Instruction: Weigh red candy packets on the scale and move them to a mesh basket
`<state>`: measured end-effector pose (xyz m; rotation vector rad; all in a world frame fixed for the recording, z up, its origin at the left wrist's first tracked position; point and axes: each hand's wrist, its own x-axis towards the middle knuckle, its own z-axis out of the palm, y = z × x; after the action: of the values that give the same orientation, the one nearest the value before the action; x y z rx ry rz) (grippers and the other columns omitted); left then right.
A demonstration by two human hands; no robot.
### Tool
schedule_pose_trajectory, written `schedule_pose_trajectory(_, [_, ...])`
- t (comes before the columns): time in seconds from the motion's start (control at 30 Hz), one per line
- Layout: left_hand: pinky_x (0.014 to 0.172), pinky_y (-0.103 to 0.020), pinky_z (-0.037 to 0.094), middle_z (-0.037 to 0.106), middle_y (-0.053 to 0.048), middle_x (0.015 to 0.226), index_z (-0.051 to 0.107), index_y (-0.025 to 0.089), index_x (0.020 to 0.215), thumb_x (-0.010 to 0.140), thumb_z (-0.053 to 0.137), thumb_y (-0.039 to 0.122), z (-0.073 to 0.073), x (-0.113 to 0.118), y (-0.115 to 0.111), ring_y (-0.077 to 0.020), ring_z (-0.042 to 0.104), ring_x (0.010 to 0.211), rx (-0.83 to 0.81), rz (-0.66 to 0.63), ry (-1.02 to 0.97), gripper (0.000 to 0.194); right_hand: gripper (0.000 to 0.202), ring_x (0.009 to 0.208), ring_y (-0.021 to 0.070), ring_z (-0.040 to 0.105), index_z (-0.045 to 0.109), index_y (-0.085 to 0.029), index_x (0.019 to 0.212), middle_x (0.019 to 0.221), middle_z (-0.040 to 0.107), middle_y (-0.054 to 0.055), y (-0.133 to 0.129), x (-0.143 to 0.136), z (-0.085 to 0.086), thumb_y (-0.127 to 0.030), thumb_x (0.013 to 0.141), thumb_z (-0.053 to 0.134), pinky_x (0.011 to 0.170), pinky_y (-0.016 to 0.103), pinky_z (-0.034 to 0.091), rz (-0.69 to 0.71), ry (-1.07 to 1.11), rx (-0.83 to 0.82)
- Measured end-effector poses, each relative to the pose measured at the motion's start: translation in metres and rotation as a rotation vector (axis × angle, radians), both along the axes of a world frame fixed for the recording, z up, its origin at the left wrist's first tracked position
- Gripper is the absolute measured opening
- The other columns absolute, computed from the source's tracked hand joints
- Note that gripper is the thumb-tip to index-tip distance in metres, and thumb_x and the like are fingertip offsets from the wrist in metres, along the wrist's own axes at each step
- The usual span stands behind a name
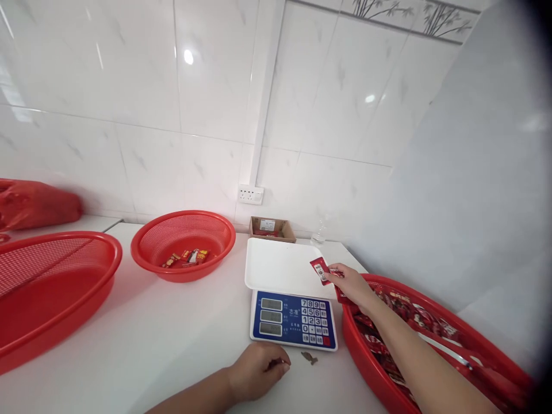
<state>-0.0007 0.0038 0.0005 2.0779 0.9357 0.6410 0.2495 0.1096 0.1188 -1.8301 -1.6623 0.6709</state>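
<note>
My right hand [347,283] pinches red packets [319,270] over the right edge of the scale's white tray [280,265]. At least one more red packet shows under its fingers. Below the tray is the scale's blue panel [293,319] with keys and three small displays. My left hand [260,370] rests on the table in front of the scale, fingers curled in, nothing visible in them. A small brown scrap [309,357] lies close by. Under my right forearm, a red basket [366,351] holds many red packets and a metal strip [444,349].
A round red basket [183,275] with a few packets stands left of the scale, and a larger red basket [56,328] at the far left. Behind are a cardboard box [272,229], a clear plastic item [319,233] and a red bag [38,204].
</note>
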Motion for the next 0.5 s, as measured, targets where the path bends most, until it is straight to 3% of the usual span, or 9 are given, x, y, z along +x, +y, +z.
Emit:
schedule_pose_trajectory(0.13, [0.066, -0.021, 0.045, 0.067, -0.004, 0.089, 0.066, 0.019, 0.095, 0.086, 0.045, 0.027, 0.0, -0.001, 0.0, -0.0147, 0.059, 0.075, 0.006, -0.003, 0.0, 0.025, 0.047, 0.085, 0.0189, 0.062, 0.05, -0.019, 0.116, 0.1, 0.066, 0.007, 0.014, -0.02, -0.004, -0.044, 0.076, 0.049, 0.075, 0.03, 0.047, -0.034, 0.04, 0.023])
schedule_pose_trajectory(0.23, [0.068, -0.021, 0.045, 0.067, -0.004, 0.09, 0.066, 0.02, 0.096, 0.086, 0.045, 0.027, -0.001, -0.001, 0.0, -0.0151, 0.06, 0.076, 0.015, -0.001, -0.004, 0.025, 0.052, 0.091, 0.0198, 0.061, 0.047, -0.018, 0.121, 0.106, 0.064, 0.009, 0.015, -0.018, -0.001, -0.046, 0.078, 0.045, 0.08, 0.031, 0.046, -0.068, 0.04, 0.056])
schedule_pose_trajectory(0.37, [0.068, -0.022, 0.046, 0.067, -0.004, 0.089, 0.066, 0.02, 0.097, 0.087, 0.045, 0.028, -0.001, -0.001, 0.0, -0.0158, 0.06, 0.076, 0.021, -0.013, 0.012, 0.025, 0.044, 0.098, 0.0229, 0.059, 0.054, -0.02, 0.111, 0.11, 0.063, 0.008, 0.004, 0.015, 0.007, -0.047, 0.078, 0.043, 0.087, 0.035, 0.043, -0.095, -0.126, 0.091])
schedule_pose_trajectory(0.5, [0.07, -0.022, 0.046, 0.067, -0.005, 0.088, 0.066, 0.019, 0.095, 0.086, 0.046, 0.026, 0.001, 0.0, -0.001, -0.0162, 0.06, 0.076, 0.027, -0.032, 0.011, 0.024, 0.039, 0.089, 0.0232, 0.062, 0.058, -0.02, 0.107, 0.099, 0.068, 0.007, -0.012, 0.069, 0.009, -0.043, 0.078, 0.043, 0.08, 0.033, 0.046, -0.125, -0.325, 0.059])
